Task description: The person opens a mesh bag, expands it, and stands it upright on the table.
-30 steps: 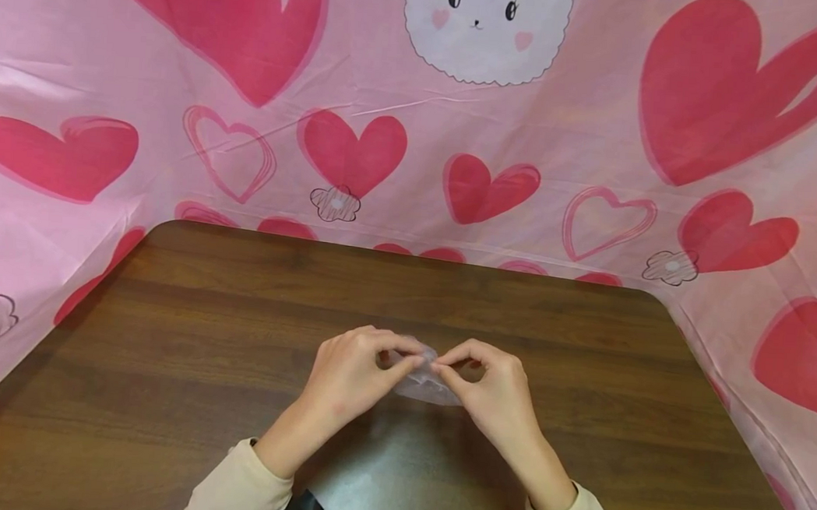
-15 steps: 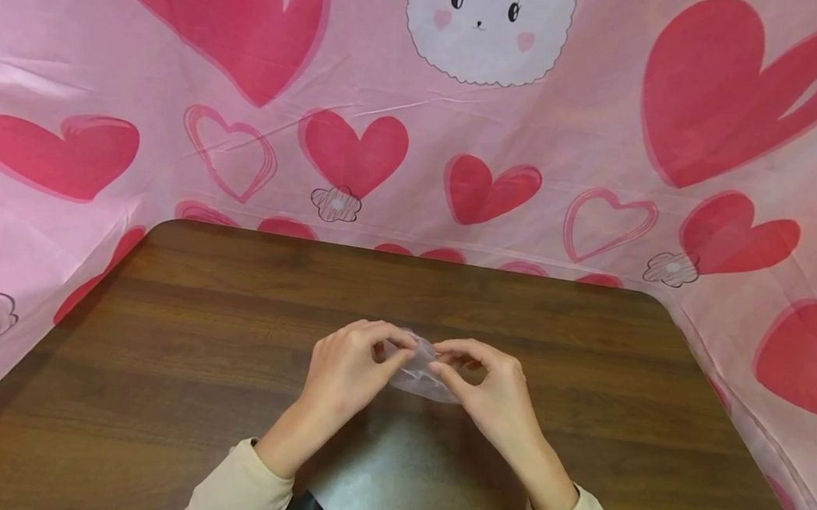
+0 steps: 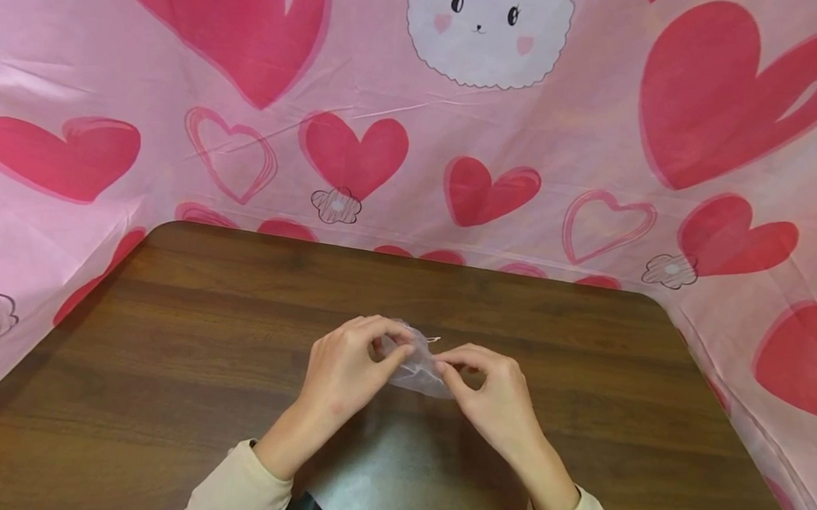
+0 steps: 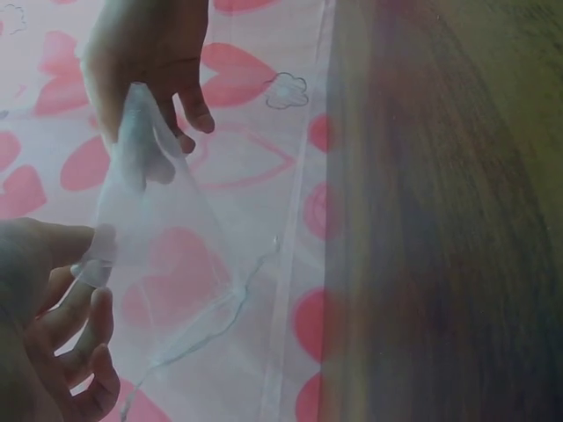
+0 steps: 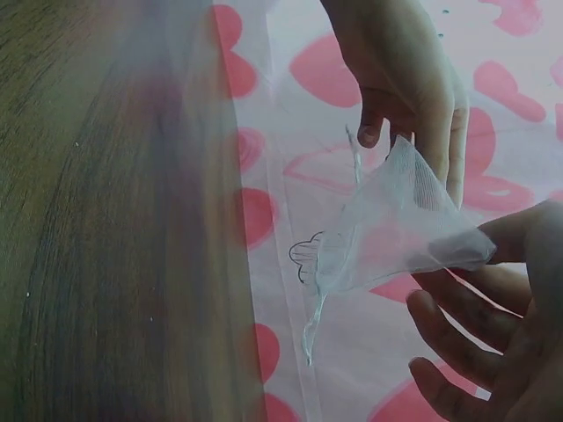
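A sheer white drawstring pouch (image 3: 417, 376) is stretched between my two hands above the table. My left hand (image 3: 337, 369) pinches one corner of it between thumb and forefinger, the other fingers bent behind. At the opposite side my right hand (image 3: 497, 389) pinches another corner, as the right wrist view also shows with the mesh (image 5: 378, 237) spread thin from those fingertips. A thin white drawstring (image 4: 207, 338) runs along the far edge, and its loose ends hang past the cloth. The pouch looks flat, with nothing visible inside.
A brown wood-grain table (image 3: 162, 372) lies under the hands, with rounded far corners. Pink heart-print cloth (image 3: 424, 108) rises behind it and along both sides. A dark strap (image 3: 298, 509) shows by the left sleeve.
My left hand has shifted slightly up and left with the pouch. The right fingertips parted, then came together on its edge again. A drawstring end now shows beyond the left fingertips.
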`<state>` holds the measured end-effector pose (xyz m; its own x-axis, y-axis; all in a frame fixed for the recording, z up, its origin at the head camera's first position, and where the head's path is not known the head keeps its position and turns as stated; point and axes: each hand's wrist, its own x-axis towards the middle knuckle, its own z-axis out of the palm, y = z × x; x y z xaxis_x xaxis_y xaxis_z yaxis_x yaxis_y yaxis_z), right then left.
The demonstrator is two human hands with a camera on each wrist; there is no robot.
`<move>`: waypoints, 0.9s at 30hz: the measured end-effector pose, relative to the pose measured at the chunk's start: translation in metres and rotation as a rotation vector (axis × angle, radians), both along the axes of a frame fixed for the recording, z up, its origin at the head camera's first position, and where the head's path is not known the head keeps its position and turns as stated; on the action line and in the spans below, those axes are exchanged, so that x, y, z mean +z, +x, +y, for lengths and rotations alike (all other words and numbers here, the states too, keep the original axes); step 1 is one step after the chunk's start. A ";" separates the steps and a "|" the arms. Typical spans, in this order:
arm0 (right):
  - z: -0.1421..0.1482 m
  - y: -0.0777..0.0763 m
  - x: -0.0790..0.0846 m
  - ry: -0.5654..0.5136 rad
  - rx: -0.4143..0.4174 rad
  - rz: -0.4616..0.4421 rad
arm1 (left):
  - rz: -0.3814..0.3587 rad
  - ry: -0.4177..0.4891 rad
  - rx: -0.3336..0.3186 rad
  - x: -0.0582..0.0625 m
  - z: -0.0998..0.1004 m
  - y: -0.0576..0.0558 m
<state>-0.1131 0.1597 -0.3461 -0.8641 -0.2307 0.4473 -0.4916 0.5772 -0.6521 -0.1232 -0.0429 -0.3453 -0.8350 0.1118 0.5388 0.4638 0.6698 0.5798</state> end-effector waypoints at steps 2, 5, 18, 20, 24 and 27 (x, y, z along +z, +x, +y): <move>0.000 -0.001 -0.001 -0.005 -0.007 0.025 | -0.003 -0.007 -0.004 0.000 0.000 0.000; 0.000 -0.002 -0.002 -0.019 -0.022 0.058 | -0.012 -0.022 -0.018 0.000 0.000 0.001; 0.000 -0.002 -0.004 -0.060 -0.028 0.081 | -0.034 -0.071 -0.057 -0.002 0.002 0.002; 0.000 -0.002 -0.004 -0.066 -0.028 0.080 | -0.032 -0.076 -0.059 -0.002 0.002 0.002; -0.001 -0.003 -0.005 -0.078 -0.029 0.083 | -0.026 -0.085 -0.067 -0.002 0.003 0.001; -0.002 -0.003 -0.005 -0.079 -0.024 0.091 | -0.027 -0.086 -0.080 -0.002 0.003 0.001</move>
<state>-0.1162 0.1581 -0.3508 -0.8241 -0.1715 0.5398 -0.5374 0.5381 -0.6494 -0.1221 -0.0399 -0.3473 -0.8354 0.2235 0.5022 0.5031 0.6789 0.5348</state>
